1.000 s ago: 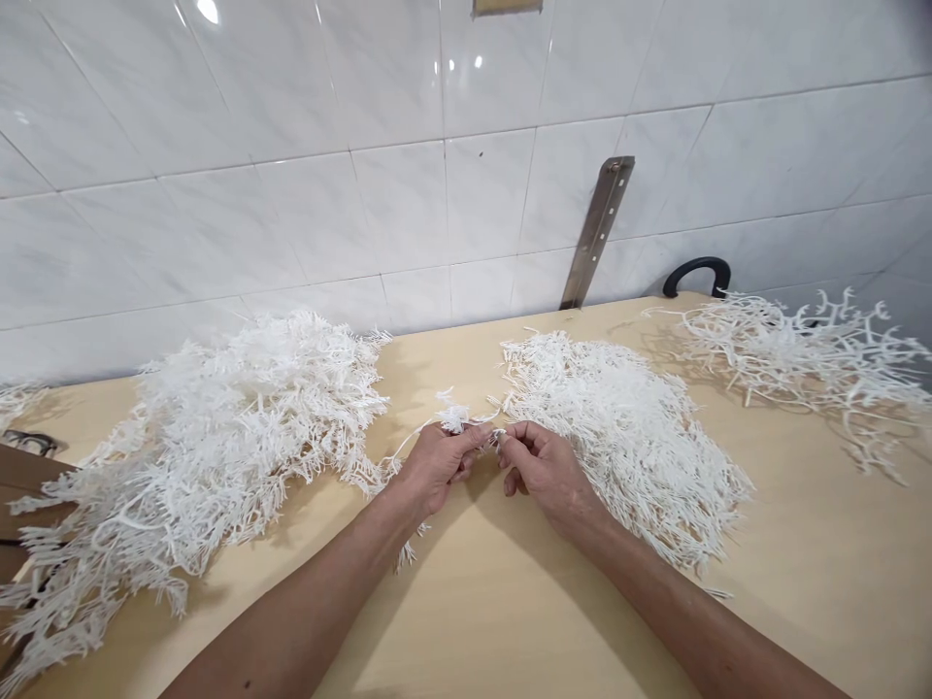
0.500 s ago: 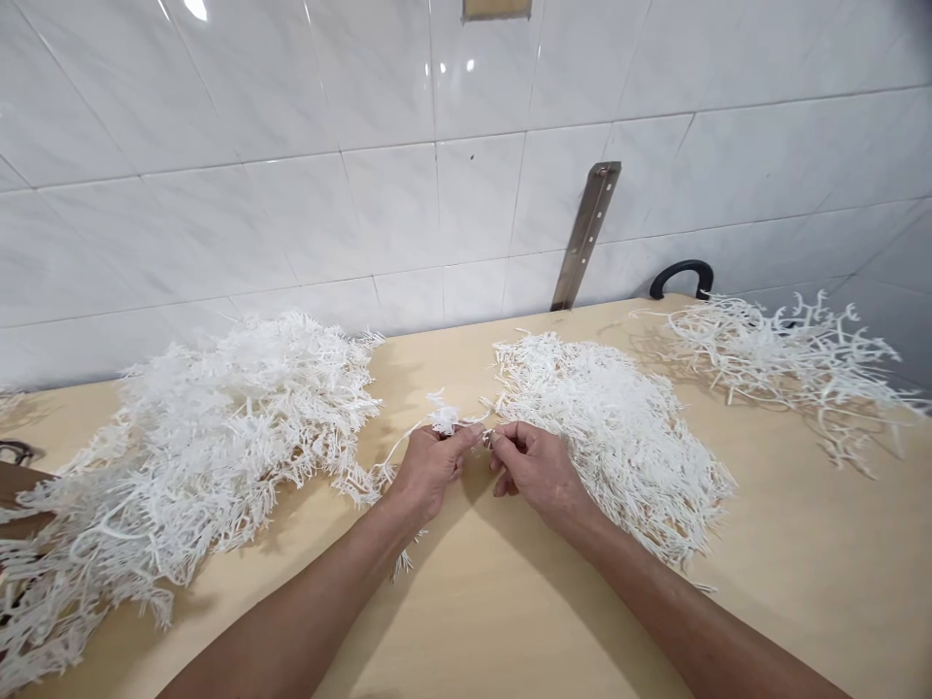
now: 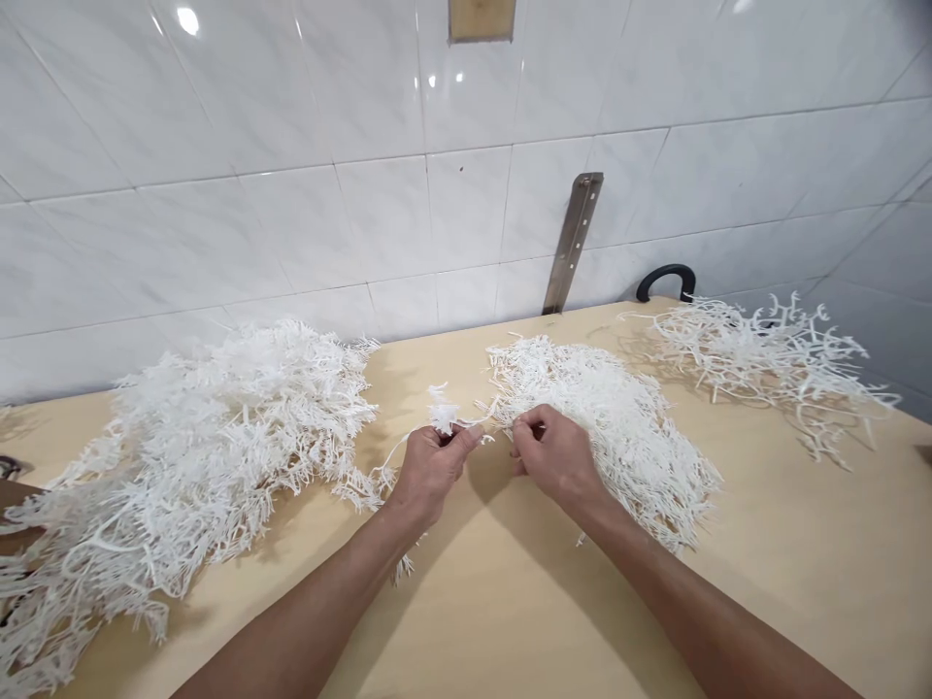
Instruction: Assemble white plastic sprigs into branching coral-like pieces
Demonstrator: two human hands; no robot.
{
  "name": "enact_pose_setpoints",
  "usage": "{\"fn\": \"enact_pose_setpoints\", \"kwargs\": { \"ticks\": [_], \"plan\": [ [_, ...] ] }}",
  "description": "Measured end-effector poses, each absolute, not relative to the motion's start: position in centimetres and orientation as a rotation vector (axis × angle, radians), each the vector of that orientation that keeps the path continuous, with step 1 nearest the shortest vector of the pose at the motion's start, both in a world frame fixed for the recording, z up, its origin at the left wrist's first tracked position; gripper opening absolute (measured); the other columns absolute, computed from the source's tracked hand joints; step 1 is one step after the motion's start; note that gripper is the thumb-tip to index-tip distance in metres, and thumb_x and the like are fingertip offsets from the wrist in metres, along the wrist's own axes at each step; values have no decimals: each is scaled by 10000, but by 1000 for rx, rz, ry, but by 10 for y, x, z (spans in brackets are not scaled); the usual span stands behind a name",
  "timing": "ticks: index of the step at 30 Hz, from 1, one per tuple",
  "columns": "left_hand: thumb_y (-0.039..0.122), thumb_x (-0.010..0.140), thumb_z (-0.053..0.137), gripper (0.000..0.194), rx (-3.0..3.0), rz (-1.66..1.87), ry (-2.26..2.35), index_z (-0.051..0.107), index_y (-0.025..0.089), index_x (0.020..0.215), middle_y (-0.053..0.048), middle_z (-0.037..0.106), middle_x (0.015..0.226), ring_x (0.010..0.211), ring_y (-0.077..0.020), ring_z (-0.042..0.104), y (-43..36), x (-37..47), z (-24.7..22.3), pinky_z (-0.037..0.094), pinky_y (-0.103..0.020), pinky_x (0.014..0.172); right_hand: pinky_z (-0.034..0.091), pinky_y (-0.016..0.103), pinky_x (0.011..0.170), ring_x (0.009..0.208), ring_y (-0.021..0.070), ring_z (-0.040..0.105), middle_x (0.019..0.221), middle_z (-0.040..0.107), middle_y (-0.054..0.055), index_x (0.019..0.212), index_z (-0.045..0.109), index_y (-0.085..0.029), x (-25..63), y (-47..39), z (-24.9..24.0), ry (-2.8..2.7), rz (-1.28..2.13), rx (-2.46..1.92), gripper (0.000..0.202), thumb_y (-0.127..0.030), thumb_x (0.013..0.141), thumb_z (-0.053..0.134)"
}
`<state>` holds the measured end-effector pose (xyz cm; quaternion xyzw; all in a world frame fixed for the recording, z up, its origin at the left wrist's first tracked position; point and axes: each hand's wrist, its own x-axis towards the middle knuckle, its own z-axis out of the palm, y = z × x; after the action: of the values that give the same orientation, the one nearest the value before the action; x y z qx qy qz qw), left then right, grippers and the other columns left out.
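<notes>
My left hand (image 3: pixel 435 464) pinches a white branching plastic strand (image 3: pixel 442 416) above the middle of the table; one thin end trails left toward the large pile. To its right, my right hand (image 3: pixel 551 451) is closed at the left edge of a dense heap of small white pieces (image 3: pixel 618 417). Whatever its fingers hold is hidden, though a small white tip shows below the hand. A larger pile of white branched strands (image 3: pixel 240 447) spreads over the left side. The two hands are apart.
Looser white branches (image 3: pixel 764 349) lie at the right on the wooden table (image 3: pixel 502 612). Behind them stands a black curved handle (image 3: pixel 666 277). A metal strip (image 3: pixel 573 243) leans on the tiled wall. Part of another person's arm (image 3: pixel 18 515) shows at the far left.
My right hand has moved right, away from my left hand, and its fingers have curled inward. My left hand stays on the strand. The view has shifted slightly.
</notes>
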<state>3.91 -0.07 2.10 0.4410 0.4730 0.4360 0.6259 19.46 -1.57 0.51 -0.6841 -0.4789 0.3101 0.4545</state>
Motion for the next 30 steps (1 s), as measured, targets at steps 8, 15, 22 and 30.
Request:
{"fn": "enact_pose_setpoints", "kwargs": {
  "ticks": [8, 15, 22, 30],
  "plan": [
    [559, 590, 843, 511, 945, 967, 1019, 516, 167, 620, 103, 259, 488, 439, -33, 166, 5, 36, 15, 97, -246, 449, 513, 250, 469, 477, 120, 581, 682, 670, 23, 803, 609, -195, 221, -15, 23, -870, 874, -1294, 283, -461, 807, 706],
    [545, 650, 818, 461, 909, 935, 982, 613, 136, 713, 84, 352, 473, 427, -42, 235, 10, 31, 11, 111, -233, 427, 450, 192, 385, 497, 77, 515, 851, 683, 44, 988, 688, -181, 220, -13, 16, -742, 1371, -1078, 387, -523, 809, 711],
    [568, 666, 801, 479, 955, 921, 940, 556, 157, 640, 82, 359, 466, 422, -41, 248, 5, 35, 11, 138, -232, 422, 479, 232, 438, 459, 109, 586, 685, 635, -11, 948, 682, -182, 186, -24, -9, -1201, 1235, -1321, 359, -521, 830, 675],
    [546, 627, 832, 486, 956, 943, 972, 540, 158, 642, 79, 386, 509, 423, -38, 273, 2, 39, 15, 149, -224, 407, 465, 261, 462, 434, 113, 565, 663, 612, -20, 893, 684, -173, 183, -22, -14, -1121, 1119, -1329, 384, -548, 810, 679]
  ]
}}
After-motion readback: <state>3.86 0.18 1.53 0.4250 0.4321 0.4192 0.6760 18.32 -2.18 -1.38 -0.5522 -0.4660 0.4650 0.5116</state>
